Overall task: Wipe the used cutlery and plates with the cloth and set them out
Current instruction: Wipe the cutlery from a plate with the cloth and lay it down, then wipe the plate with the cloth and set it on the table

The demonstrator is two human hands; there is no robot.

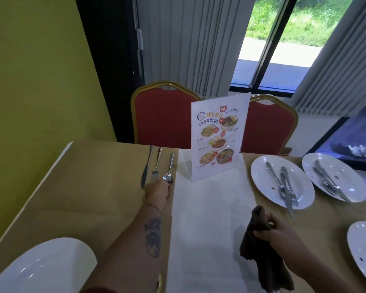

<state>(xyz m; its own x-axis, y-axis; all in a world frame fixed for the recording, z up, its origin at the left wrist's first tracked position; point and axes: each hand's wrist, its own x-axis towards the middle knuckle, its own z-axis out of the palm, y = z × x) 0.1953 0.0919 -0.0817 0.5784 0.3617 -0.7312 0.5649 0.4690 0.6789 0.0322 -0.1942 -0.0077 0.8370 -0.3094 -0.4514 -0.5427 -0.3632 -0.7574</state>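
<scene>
Head view is showing the left hand (157,194) reaching to the bowl of the spoon (170,169), which is lying just right of the fork (156,166) and knife (146,169). Whether it is pinching or only nudging, I cannot tell. The right hand (283,231) is gripping the cloth (260,248). Setting-out looks to be finishing; next, the used plate (262,176) beyond the cloth hand is needing wiping. Room is lying open between the hands, though the menu stand (218,136) is standing near the spoon.
</scene>
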